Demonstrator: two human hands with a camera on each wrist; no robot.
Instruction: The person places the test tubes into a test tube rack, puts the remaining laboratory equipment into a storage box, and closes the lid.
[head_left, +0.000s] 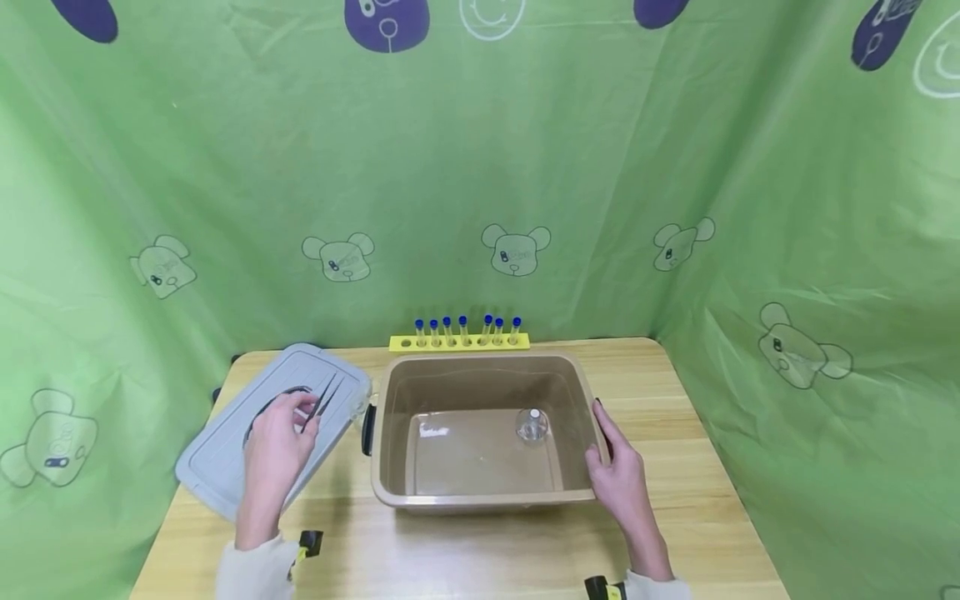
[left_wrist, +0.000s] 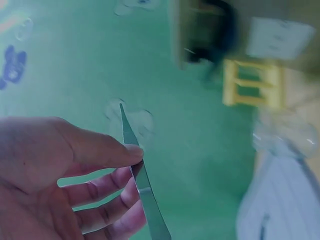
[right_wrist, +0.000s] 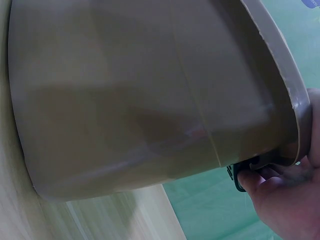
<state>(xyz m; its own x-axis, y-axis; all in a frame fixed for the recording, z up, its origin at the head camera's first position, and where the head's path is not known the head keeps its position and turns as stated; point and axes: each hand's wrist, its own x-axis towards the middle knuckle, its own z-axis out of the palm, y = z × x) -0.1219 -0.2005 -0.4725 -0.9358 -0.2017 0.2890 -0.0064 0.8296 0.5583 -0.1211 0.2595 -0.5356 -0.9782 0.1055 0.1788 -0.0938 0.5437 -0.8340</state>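
Observation:
My left hand [head_left: 279,437] pinches a pair of dark metal tweezers [left_wrist: 148,192] between thumb and fingers, tips pointing away from me. It is over the grey lid [head_left: 225,454], which lies tilted at the left of the table. My right hand [head_left: 618,471] grips the right side of a brown plastic bin [head_left: 483,502]. In the right wrist view its fingers curl at the black handle [right_wrist: 239,177] under the rim. Inside the bin, toward the right, is a small clear vessel [head_left: 532,427] with a white top.
Behind the bin stands a yellow rack [head_left: 459,342] with several blue-capped tubes [head_left: 447,331]. A black handle [head_left: 368,430] juts from the bin's left side. A clear object [left_wrist: 284,134] sits by the lid's far corner. Green patterned sheeting [head_left: 465,167] hangs around the wooden table [head_left: 675,417].

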